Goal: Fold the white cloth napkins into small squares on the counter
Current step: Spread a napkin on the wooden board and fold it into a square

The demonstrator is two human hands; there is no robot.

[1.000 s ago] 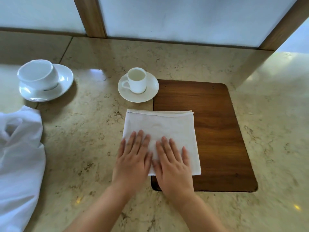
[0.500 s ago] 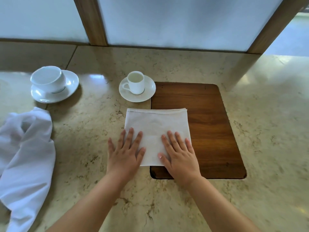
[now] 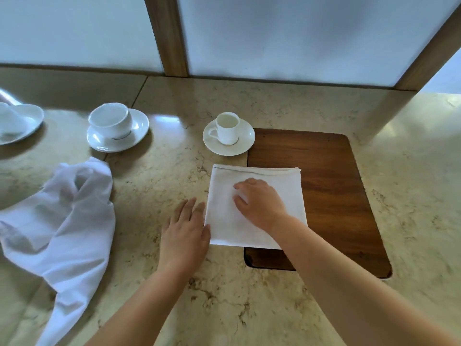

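Folded napkin (image 3: pixel 257 208) straddles desk (image 3: pixel 411 171) and left edge of wooden board (image 3: pixel 331 196). Right hand (image 3: pixel 262 203) flat on napkin, fingers spread. Left hand (image 3: pixel 185 233) flat on desk, touching napkin's left edge. Small cup (image 3: pixel 226 128) behind napkin on saucer (image 3: pixel 245 143), contents unclear. Crumpled cloth (image 3: pixel 64 221) well left of napkin.

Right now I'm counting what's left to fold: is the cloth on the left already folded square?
No, the loose cloth lies crumpled on the counter, untouched by either hand.

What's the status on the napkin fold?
Right hand flat on folded napkin. Left hand open at its left edge. Napkin half on wood board. Loose cloth waits left; cup clear.
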